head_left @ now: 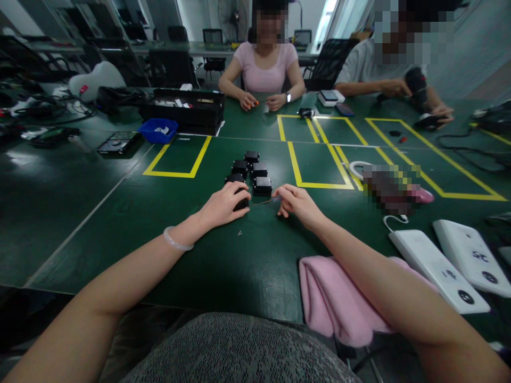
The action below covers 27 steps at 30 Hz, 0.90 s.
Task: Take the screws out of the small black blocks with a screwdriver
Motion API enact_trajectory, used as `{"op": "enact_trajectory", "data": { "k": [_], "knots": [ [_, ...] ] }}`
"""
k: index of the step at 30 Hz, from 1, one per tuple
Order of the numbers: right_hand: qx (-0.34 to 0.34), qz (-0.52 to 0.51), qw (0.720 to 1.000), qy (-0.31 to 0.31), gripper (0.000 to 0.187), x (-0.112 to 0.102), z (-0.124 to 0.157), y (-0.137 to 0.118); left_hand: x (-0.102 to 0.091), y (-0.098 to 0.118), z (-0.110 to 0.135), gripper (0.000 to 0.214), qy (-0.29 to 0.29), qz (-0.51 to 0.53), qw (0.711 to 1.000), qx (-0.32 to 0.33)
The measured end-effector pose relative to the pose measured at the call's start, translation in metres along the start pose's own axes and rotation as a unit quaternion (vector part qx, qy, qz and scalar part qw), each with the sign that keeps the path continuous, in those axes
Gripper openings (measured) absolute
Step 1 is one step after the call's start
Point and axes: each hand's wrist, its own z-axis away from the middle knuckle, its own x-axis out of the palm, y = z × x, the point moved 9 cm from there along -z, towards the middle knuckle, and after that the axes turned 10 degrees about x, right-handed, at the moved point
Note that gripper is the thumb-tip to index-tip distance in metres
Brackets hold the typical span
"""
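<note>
My left hand (223,206) lies over a small black box (240,203) on the green table (120,213), fingers curled round it. My right hand (297,205) is closed in a pinch on a thin screwdriver (268,201) whose tip points left toward that box. Just beyond my hands stands a cluster of several more small black boxes (255,170). A tiny screw (240,233) lies on the table below my left hand.
A pink cloth (335,298) lies at the near right edge, beside two white flat devices (439,268). Yellow taped rectangles (319,159) mark the table. A black crate (187,109) and blue tray (158,130) stand far left. Two people sit across the table.
</note>
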Motion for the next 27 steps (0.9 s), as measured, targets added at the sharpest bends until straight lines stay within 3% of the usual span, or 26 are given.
{"op": "enact_trajectory", "data": {
  "k": [5,12,27],
  "knots": [
    [0.0,-0.005,1.0,0.007,0.015,0.0003,0.002,-0.002,-0.0003,0.0,0.0004,0.024,-0.006,0.005,1.0,-0.003],
    [0.006,-0.005,1.0,-0.004,0.025,0.0013,0.0006,0.0,-0.0004,-0.0001,0.0005,0.024,-0.005,0.005,1.0,-0.003],
    [0.006,-0.007,1.0,-0.002,0.017,0.0017,0.0016,-0.0013,-0.0008,0.0001,0.0008,0.023,-0.001,0.003,1.0,-0.002]
  ]
}}
